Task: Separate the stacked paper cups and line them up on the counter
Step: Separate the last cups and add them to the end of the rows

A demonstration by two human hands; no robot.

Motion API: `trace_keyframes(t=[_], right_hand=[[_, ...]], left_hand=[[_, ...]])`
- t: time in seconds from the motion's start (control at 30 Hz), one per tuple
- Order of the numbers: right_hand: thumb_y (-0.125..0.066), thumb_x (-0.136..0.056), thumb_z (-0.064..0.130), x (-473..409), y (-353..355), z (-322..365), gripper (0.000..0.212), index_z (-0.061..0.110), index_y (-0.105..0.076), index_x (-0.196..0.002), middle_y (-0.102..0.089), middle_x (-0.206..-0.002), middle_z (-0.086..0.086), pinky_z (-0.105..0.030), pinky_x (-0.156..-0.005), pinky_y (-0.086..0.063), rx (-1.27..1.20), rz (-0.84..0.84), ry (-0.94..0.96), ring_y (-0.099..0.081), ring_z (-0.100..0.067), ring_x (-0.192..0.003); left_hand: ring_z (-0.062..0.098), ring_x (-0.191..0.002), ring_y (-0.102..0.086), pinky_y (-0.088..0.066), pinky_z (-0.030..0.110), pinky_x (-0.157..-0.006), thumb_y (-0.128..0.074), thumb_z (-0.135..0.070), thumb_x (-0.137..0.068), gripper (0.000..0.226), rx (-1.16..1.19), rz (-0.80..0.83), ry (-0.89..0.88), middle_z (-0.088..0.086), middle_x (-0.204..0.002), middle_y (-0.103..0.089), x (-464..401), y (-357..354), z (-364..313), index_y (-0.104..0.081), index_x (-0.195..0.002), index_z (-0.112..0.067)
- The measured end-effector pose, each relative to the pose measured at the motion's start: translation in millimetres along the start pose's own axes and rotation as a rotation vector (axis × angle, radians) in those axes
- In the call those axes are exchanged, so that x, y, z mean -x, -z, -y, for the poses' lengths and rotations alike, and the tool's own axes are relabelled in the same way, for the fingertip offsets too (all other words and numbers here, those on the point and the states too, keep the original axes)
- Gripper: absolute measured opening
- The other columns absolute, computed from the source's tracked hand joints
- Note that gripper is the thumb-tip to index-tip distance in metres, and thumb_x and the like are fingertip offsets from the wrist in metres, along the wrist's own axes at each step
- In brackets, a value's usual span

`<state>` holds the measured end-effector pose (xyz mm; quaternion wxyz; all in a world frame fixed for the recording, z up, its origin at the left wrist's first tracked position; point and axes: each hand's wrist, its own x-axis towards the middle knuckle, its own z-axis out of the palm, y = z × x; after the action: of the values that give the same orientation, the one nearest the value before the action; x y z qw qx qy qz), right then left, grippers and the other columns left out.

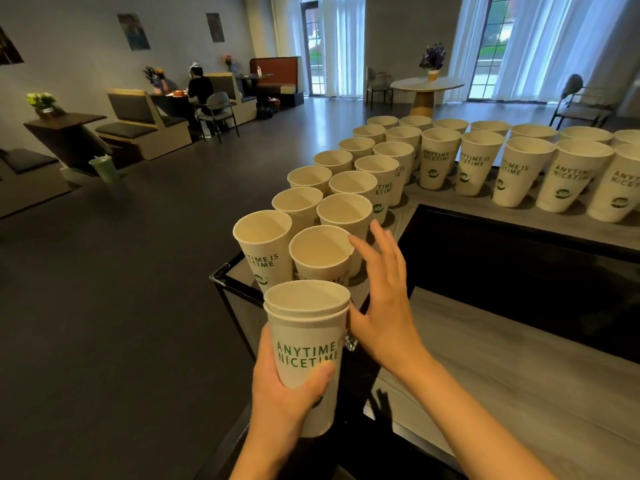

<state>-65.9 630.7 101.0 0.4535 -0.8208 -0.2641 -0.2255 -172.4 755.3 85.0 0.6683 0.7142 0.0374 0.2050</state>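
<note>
The left hand (291, 393) holds a short stack of white paper cups printed with green lettering (308, 337), upright, in front of the near end of the grey wood-grain counter (512, 368). Its thumb is curled across the front of the outer cup below the lettering; the remaining fingers wrap round the far side, out of sight. Two rims show at the top of the stack, one nested just inside the other.

The right hand (384, 306) is raised just beside the stack, palm facing it, fingers straight and spread apart, holding nothing. Its thumb lies close against the stack's rim; contact cannot be confirmed. Its fingertips (356, 242) reach the rim of the nearest standing white paper cup (320, 254).

Beyond the fingertips, rows of separated white paper cups (440, 157) stand upright, two abreast along the counter and round its corner.
</note>
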Motion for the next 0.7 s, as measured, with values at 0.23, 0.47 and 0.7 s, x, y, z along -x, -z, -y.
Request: trace_keyframes(t=[0.23,0.47,0.7], right_hand=[[-0.06,-0.085,-0.006,11,81,-25,0.037,0.026,-0.064,-0.104,-0.064,-0.115,0.005,-0.026,-0.099,-0.045,-0.322,-0.233,-0.278,-0.057,-0.004,-0.113],[-0.053,-0.08,0.01,44,196,-62,0.025,0.011,-0.072,-0.097,-0.071,-0.109,0.002,-0.022,-0.084,-0.052,-0.516,-0.359,-0.502,-0.064,-0.008,-0.105],[-0.055,-0.092,0.007,65,320,-111,0.017,0.009,-0.07,-0.101,-0.062,-0.124,0.005,-0.011,-0.081,-0.048,-0.326,-0.341,-0.633,-0.06,-0.005,-0.11]], left_hand=[[0.006,-0.095,-0.066,-0.054,0.021,-0.075,-0.076,-0.043,-0.052,0.069,0.045,0.27,0.017,-0.014,-0.105,-0.068,-6,-80,-14,-0.051,-0.117,-0.036],[-0.001,-0.085,-0.064,-0.051,0.013,-0.062,-0.082,-0.036,-0.062,0.065,-0.008,0.528,0.018,-0.014,-0.096,-0.066,-25,-192,-18,-0.051,-0.119,-0.032],[-0.014,-0.095,-0.054,-0.045,0.012,-0.066,-0.083,-0.041,-0.067,0.07,-0.124,0.774,-0.107,-0.021,-0.111,-0.056,-38,-329,-27,-0.043,-0.124,-0.039]])
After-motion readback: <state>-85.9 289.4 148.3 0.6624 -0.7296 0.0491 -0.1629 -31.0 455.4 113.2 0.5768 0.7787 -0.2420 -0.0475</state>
